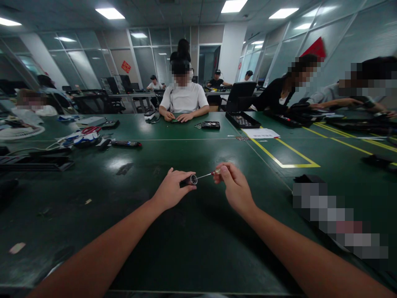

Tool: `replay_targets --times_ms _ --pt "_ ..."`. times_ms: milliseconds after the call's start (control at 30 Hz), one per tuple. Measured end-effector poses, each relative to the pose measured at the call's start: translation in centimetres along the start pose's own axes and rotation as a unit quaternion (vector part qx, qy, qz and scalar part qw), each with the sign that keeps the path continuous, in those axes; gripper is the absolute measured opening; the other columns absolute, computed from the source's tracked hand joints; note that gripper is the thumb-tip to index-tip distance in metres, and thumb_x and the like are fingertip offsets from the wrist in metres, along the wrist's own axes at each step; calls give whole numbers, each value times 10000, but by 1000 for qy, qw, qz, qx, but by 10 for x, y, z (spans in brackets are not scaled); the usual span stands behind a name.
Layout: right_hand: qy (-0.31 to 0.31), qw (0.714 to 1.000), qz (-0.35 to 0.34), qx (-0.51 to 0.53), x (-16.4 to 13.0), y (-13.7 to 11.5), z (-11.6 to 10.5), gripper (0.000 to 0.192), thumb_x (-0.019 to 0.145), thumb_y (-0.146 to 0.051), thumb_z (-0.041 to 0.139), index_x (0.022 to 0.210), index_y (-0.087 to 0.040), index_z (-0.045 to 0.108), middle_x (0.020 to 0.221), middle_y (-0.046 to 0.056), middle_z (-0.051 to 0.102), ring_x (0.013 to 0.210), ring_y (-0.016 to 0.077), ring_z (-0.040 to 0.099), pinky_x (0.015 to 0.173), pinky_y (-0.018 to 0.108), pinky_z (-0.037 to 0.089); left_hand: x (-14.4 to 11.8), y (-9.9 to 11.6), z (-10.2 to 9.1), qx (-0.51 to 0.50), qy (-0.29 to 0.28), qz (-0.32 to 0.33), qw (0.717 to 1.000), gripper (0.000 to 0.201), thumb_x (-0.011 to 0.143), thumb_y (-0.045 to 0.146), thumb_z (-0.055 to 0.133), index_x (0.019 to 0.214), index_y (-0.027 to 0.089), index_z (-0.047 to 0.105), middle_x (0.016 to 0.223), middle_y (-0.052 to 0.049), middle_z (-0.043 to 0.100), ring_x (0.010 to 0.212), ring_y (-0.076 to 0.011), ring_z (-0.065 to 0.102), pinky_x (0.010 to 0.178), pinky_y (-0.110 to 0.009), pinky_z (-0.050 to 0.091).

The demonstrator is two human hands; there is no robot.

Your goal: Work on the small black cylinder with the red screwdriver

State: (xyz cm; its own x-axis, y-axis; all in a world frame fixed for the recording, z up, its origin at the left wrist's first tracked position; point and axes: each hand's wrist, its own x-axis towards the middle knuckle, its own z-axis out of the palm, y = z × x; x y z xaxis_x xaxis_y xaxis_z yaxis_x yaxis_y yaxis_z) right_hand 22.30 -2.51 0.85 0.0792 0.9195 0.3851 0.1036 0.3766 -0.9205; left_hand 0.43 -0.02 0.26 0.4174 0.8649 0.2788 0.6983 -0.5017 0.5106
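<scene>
Left hand [170,191] and right hand [238,190] are bare, skin exposed from fingertips to wrists. Left forearm [107,244] and right forearm [294,246] are also bare, smooth-outlined, narrow at the wrists and widening toward the elbows. Upper-body clothing cannot be made out.

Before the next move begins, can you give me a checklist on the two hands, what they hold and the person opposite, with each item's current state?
1. Left hand gripping the dark cylinder: ok.
2. Cylinder's open end turned toward the tool side: ok, its round rim shows.
3. Right hand holding the thin-shafted tool by its handle: ok.
4. Tool tip inside the opening: cannot tell; it appears at the rim, but depth is unclear.
5. Person in white opposite apart from the tool: ok, seated across the table.
</scene>
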Motion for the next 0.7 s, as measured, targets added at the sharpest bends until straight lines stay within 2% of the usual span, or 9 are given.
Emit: replay_targets --times_ms 133,200,267,367,500,600,700 --pt "25 996 13 -90 -2 -7 -1 446 992 -541 437 857 -204 695 667 14 625 583 159 539 577 308 424 1 0 0 5 0 3 1000 434 861 320 740 1285 304 646 1238 -28 701 1178 -258 609 1197 -647 185" --pt "23 990 2 -138 -2 -9 -2 427 984 -515 461 843 -201 715 707 33 675 609 171 572 593 314 430 0 0 0 5 -6 3 1000 434 861 300 740 1285 298 646 1227 -28 706 1170 -256 611 1195 -650 180" --pt "9 986 -20 -165 -3 -11 -1 382 986 -468 461 909 -200 723 748 39 699 646 184 606 611 316 442 0 -1 0 1 -12 3 1000 423 861 284 737 1275 295 652 1227 -33 707 1177 -260 607 1193 -658 167" --pt "-15 982 -46 -180 -5 -13 -1 341 999 -401 430 1043 -200 702 804 44 707 697 195 636 641 318 462 0 -3 0 -8 -15 4 1000 394 872 269 722 1260 296 659 1235 -34 704 1190 -262 601 1187 -658 174" --pt "-52 976 -61 -200 -6 -12 -1 313 1004 -338 406 1114 -202 665 892 59 702 772 201 649 697 327 479 1 -7 -5 -25 9 -7 1000 365 887 248 700 1249 282 660 1238 -30 703 1183 -255 603 1178 -623 242" --pt "-72 978 -42 -189 -4 -6 -2 311 1007 -335 403 1154 -209 646 892 48 685 781 196 637 712 327 478 2 -9 -10 -24 33 -14 999 367 882 247 705 1245 286 662 1243 -26 702 1170 -254 606 1172 -617 262" --pt "-82 981 2 -174 -1 -1 -3 354 1022 -420 389 1135 -216 656 762 13 646 684 182 607 636 310 450 3 -10 -13 -15 31 -9 999 362 876 250 712 1234 288 668 1254 -30 698 1179 -261 602 1176 -637 234"
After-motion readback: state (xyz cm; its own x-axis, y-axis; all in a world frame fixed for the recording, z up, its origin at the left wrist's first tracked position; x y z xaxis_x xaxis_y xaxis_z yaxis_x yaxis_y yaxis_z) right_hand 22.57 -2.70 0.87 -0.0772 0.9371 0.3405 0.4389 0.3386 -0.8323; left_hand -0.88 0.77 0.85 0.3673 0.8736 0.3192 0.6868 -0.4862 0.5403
